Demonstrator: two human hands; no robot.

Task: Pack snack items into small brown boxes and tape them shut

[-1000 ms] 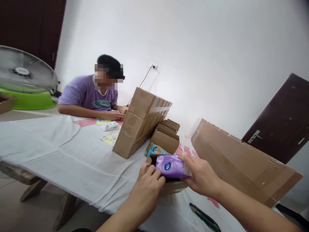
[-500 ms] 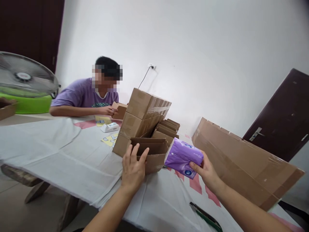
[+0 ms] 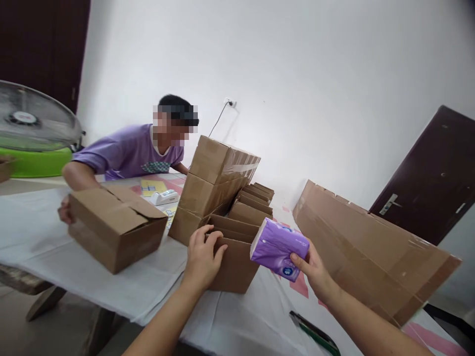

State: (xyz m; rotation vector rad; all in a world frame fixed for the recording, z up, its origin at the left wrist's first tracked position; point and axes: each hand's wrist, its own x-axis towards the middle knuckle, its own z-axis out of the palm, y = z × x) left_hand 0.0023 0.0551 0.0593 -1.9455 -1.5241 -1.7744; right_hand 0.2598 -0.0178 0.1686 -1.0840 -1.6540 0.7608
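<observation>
At far left we see a fan (image 3: 35,118) over a green base (image 3: 37,163). Next, a co-worker in a purple shirt (image 3: 122,143) has one hand (image 3: 65,211) against the left side of a brown carton (image 3: 118,222) on our cloth-covered bench (image 3: 33,215). Behind the carton sits a white tape dispenser (image 3: 164,197), then a stack of taped cartons (image 3: 200,185). Our left hand (image 3: 202,254) touches the rim of an open box (image 3: 237,264), fingers parted and bent; whether they pinch the cardboard we cannot tell. More open boxes (image 3: 252,213) line up behind it. Just right of its mouth, our right hand (image 3: 317,272) holds a purple packet (image 3: 276,247) up, fingers pinching its right end. Nearer us lies a dark-and-green cutter (image 3: 315,333); farther right leans a large cardboard sheet (image 3: 371,252).
</observation>
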